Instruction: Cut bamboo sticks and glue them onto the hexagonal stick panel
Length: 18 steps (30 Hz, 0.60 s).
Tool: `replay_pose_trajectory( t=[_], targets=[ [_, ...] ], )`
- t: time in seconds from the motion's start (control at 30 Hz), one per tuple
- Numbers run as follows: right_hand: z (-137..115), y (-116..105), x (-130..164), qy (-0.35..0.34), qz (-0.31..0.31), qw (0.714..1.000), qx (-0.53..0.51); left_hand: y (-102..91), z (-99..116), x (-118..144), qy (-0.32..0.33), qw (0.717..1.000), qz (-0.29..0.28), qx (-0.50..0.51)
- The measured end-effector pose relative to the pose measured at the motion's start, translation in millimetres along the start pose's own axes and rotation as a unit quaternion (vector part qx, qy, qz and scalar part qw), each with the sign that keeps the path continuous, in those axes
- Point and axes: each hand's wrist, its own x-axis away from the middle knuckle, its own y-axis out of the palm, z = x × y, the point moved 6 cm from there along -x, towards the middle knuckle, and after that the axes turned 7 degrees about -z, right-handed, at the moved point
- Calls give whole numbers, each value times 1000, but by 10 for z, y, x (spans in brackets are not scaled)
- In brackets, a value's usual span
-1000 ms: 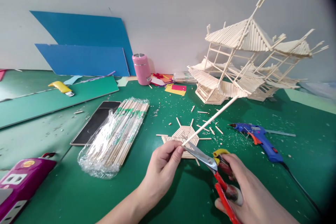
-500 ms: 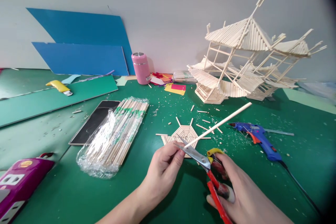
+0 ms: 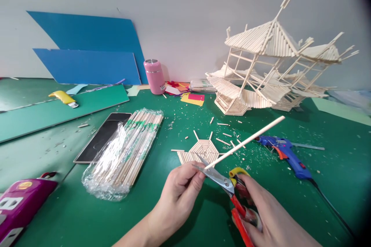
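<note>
Between thumb and fingers, my left hand [image 3: 181, 191] pinches the near end of a pale wooden stick [image 3: 246, 141], which slants up to the right. My right hand [image 3: 261, 208] is wrapped round red-handled scissors [image 3: 223, 182] with a yellow part near the pivot. The scissor blades lie across the stick right at my left fingertips. Behind the hands, a web-like flat piece of short sticks [image 3: 204, 149] lies on the table, its near part hidden by my left hand and the blades.
A stick-built pavilion model [image 3: 255, 69] stands at the back right. A blue glue gun [image 3: 285, 148] lies at right, its cord trailing forward. Bagged sticks [image 3: 136, 150] partly cover a dark phone-like slab [image 3: 100, 137]. Also present are a pink flask [image 3: 154, 77], yellow cutter [image 3: 63, 98] and purple power strip [image 3: 26, 204].
The far end of the stick has shifted slightly right and down. Both hands and the scissors have moved a little, with the blades still at the stick's near end.
</note>
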Motion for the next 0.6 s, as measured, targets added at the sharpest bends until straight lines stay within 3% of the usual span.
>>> replay_pose_trajectory(
  t=[0.17,0.3,0.47,0.6],
  targets=[
    [61,5,38,51,23,997,48,15,59,7,23,1000,-9,-4],
    [59,-29,55,59,-5,994,87,21,69,25,27,999,-19,-5],
    [74,-33,50,56,-26,994,84,33,53,23,-5,999,-37,30],
    [223,-2,54,70,-44,994,64,47,-13,-4,-66,987,-53,135]
  ],
)
